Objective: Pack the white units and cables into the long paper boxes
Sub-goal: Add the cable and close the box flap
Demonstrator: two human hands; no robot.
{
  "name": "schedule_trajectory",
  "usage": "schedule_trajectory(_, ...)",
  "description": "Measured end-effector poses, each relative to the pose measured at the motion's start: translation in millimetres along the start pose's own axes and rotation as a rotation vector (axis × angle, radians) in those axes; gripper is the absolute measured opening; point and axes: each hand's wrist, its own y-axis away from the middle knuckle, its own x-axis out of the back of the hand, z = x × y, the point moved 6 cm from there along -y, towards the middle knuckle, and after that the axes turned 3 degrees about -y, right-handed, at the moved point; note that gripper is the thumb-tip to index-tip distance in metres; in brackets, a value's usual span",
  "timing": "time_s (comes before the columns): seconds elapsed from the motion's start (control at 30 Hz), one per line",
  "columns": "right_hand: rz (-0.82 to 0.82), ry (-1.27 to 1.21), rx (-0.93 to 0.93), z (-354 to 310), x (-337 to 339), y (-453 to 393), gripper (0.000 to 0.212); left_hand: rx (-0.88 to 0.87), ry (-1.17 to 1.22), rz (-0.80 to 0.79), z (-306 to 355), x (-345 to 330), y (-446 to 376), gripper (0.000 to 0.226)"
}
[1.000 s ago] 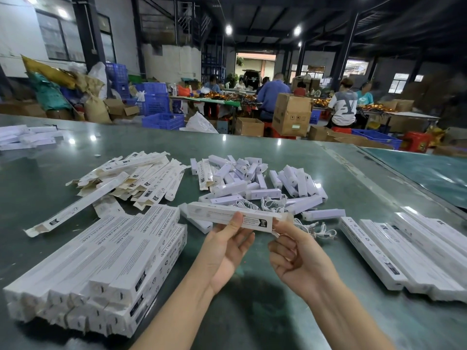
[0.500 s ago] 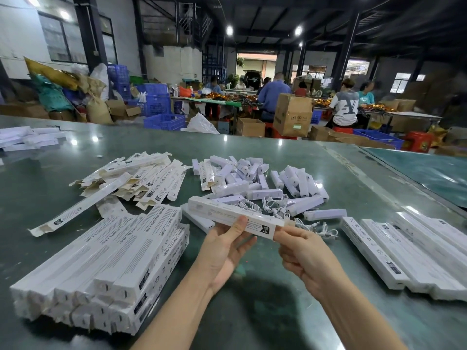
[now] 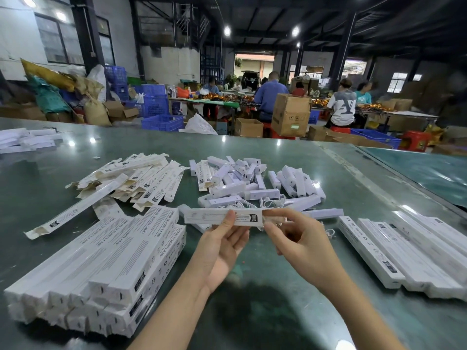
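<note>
Now the long paper box (image 3: 222, 217) has levelled out above the table's (image 3: 290, 311) centre; the left hand (image 3: 222, 246) pinches its middle, the right hand (image 3: 298, 238) has closed on its 3 o'clock end (probably tucking the flap), so sealing looks near.

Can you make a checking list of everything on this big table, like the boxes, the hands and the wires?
Surface: green table, shiny, lamp glare on it.
Job's things: one long box held above the table; flat boxes piled far left; white units heaped in the middle; closed box stacks near left and right.
Clutter: more white boxes at the far left edge.
Hands: left hand holds the box's middle; right hand pinches its right end.
Cables: white cables coiled beside the units.
Surroundings: warehouse, seated workers, blue crates, a carton.
</note>
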Motion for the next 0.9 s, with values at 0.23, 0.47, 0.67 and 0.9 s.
schedule_trajectory(0.23, 0.101, 0.071, 0.123, -1.1, 6.1, -0.5, 0.030, 0.019, 0.003, 0.043, -1.1, -1.2, 1.2, 0.029)
schedule_trajectory(0.47, 0.230, -0.009, 0.204, -4.2, 10.8, 1.2, 0.021, 0.049, 0.011, 0.007, -5.2, -4.0, 4.5, 0.029)
schedule_trajectory(0.67, 0.272, 0.014, 0.269, -5.2, 5.5, 6.3, 0.026, 0.080, -0.005, 0.012, -8.0, -4.8, 5.0, 0.017)
schedule_trajectory(0.9, 0.272, 0.019, 0.296, -6.1, 1.5, 7.1, 0.014, 0.120, 0.069, -0.010, -10.6, -8.8, 8.9, 0.018)
